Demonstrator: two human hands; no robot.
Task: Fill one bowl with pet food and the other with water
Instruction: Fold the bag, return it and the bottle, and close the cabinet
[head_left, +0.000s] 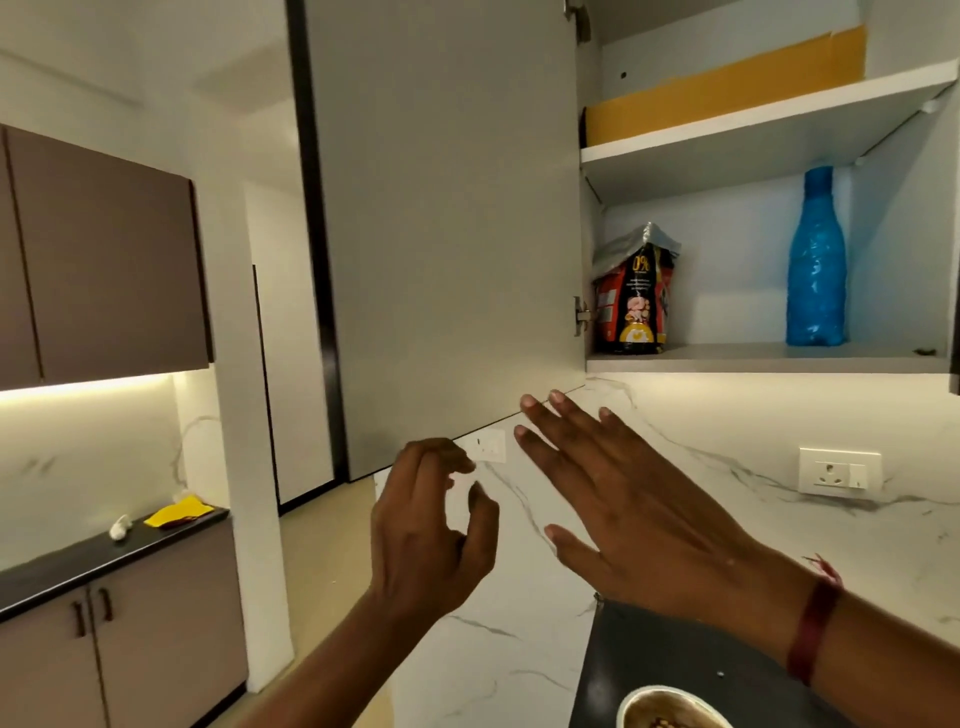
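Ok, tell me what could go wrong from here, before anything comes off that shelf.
1. The food bag stands with a crumpled, seemingly opened top; tilted on the way down, it may spill.
2. The open cabinet door has its lower edge close to the left hand and right hand; a reach could bump it.
3. The bowl sits on the counter below; a dropped blue bottle might hit it.

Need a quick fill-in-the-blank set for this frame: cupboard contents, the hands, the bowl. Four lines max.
1. The red-and-black pet food bag stands on the ____ shelf of the open grey wall cupboard.
2. The tall textured plastic bottle beside it is ____ in colour.
3. The right hand, fingers straight, holds ____.
4. The round metal bowl shows at the frame's ____ edge.
Missing: lower; blue; nothing; bottom.
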